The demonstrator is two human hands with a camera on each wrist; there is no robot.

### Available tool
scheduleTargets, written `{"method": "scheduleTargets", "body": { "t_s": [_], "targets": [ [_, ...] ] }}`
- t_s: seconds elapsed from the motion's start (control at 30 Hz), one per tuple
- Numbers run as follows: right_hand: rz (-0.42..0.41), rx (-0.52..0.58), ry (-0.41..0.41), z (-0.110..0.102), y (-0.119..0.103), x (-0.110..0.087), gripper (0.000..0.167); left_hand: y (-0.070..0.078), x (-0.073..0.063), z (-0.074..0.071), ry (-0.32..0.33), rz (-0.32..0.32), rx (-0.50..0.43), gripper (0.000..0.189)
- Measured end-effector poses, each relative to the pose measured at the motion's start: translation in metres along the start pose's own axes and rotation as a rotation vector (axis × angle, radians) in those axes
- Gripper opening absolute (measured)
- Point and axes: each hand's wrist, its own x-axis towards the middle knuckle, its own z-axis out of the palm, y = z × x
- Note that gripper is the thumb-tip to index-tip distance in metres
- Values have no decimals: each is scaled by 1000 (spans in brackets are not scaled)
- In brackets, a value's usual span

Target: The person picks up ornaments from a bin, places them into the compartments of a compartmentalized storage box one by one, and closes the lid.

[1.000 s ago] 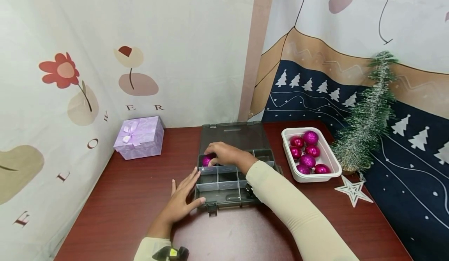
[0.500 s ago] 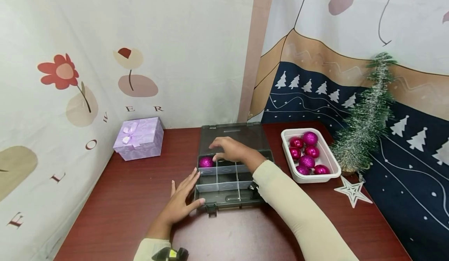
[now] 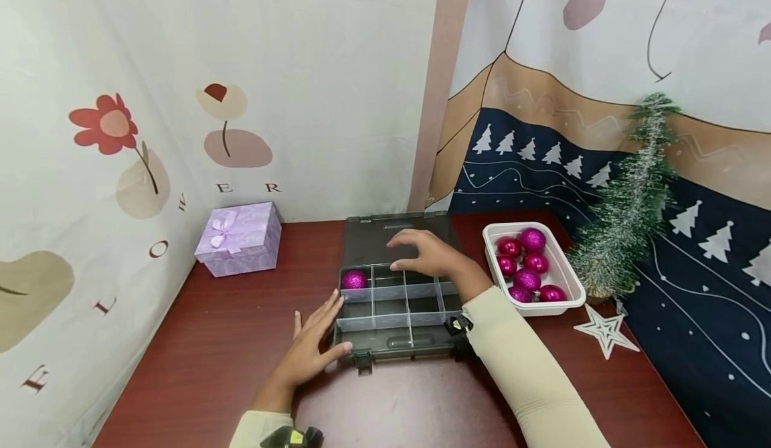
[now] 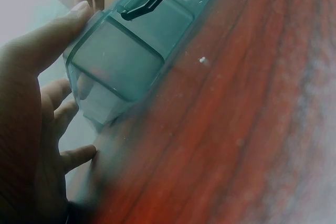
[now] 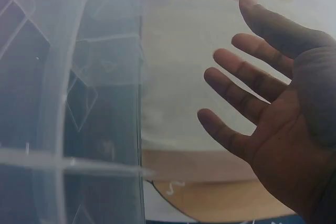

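On the dark red desk (image 3: 193, 361) lies a smoky, see-through divided box (image 3: 385, 352), its lid (image 3: 370, 240) folded back behind it. 1 glittery magenta bauble (image 3: 354, 279) sits in its back left compartment. The left hand (image 3: 313, 344) rests against the box's left side, fingers spread and mostly straight, thumb at the near left corner; its grip has hold of nothing. The right hand (image 3: 430, 254) hovers over the rear part of the box, thumb well apart from the fingers, its grip wide and holding nothing. To the right, a white tub (image 3: 545, 309) contains 7 more baubles (image 3: 527, 279), some glossy, some glittery. A frosted green tree (image 3: 638, 193) stands beside the tub, with a white star (image 3: 607, 331) near its base. A lilac gift box (image 3: 237, 240) stands at the back left.
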Motion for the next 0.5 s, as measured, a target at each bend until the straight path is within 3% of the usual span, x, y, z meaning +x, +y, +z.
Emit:
{"method": "scheduleTargets", "body": {
  "t_s": [0.17,0.5],
  "targets": [
    [-9,21,58,-7,7,-16,45,-1,0,1,5,3,6,92],
    [79,93,182,-18,17,-57,45,-2,0,0,-7,-4,14,92]
  ]
}}
